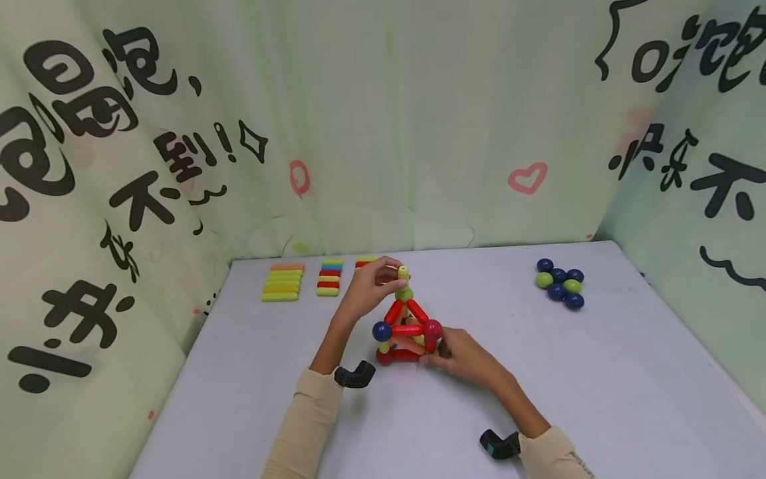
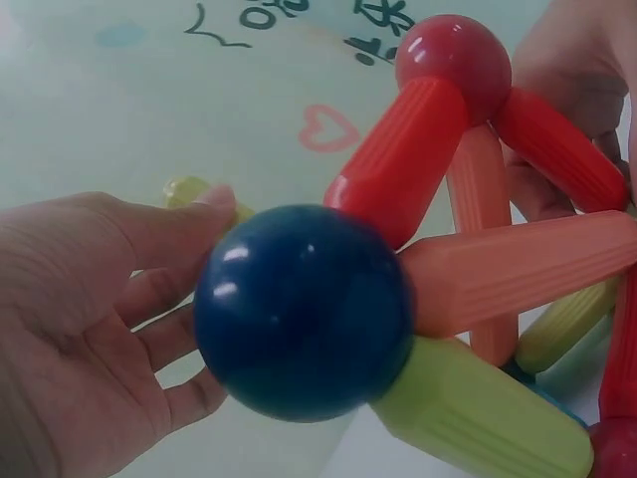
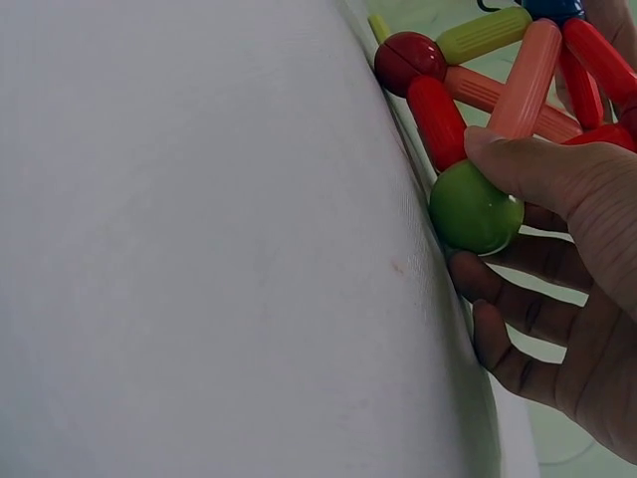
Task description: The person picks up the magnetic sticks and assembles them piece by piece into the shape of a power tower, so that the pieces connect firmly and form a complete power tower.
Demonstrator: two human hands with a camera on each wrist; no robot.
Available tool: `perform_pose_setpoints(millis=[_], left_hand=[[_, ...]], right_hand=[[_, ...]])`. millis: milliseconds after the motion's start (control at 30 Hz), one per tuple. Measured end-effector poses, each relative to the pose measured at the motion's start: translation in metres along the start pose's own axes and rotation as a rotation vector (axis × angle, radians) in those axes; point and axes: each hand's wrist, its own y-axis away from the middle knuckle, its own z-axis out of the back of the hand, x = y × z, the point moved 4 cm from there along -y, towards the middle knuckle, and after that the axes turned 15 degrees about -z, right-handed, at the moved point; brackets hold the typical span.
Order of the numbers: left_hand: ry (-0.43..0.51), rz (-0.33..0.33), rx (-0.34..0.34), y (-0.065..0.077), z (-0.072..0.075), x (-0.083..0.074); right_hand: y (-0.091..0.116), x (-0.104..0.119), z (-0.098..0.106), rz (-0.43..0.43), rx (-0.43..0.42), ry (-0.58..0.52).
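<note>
A ball-and-rod framework [image 1: 407, 330] is located mid-table between the hands. Its top yellow-green rod [image 1: 403, 273] is pinched by the left hand [image 1: 372, 285]; its green ball [image 3: 476, 207] is gripped by curled fingers of the right hand [image 1: 465, 357]. On the pale table [image 1: 509, 386], loose rods [image 1: 281, 288] are laid far left, loose balls [image 1: 556, 291] far right. The table is bordered by printed curtains [image 1: 455, 133].

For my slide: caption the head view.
Left hand pinches a rod atop a toy frame; right hand grips its base.

glossy balls [image 2: 304, 314], ridged plastic-looking rods [image 2: 532, 274], cloth curtain [image 1: 467, 120]
</note>
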Motion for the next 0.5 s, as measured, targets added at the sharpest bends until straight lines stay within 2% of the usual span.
perform_pose_setpoints(millis=[200, 333, 433, 500], left_hand=[[0.006, -0.003, 0.006, 0.002, -0.001, 0.0], [-0.02, 0.006, -0.03, 0.004, 0.002, 0.006], [-0.085, 0.053, -0.072, 0.01, 0.01, 0.018], [-0.151, 0.113, -0.092, 0.015, 0.017, 0.029]], right_hand=[[0.001, 0.0, -0.001, -0.005, 0.002, 0.007], [0.001, 0.002, 0.001, -0.022, 0.001, 0.012], [0.0, 0.002, 0.001, -0.023, 0.006, 0.01], [0.0, 0.002, 0.0, -0.021, 0.006, 0.01]])
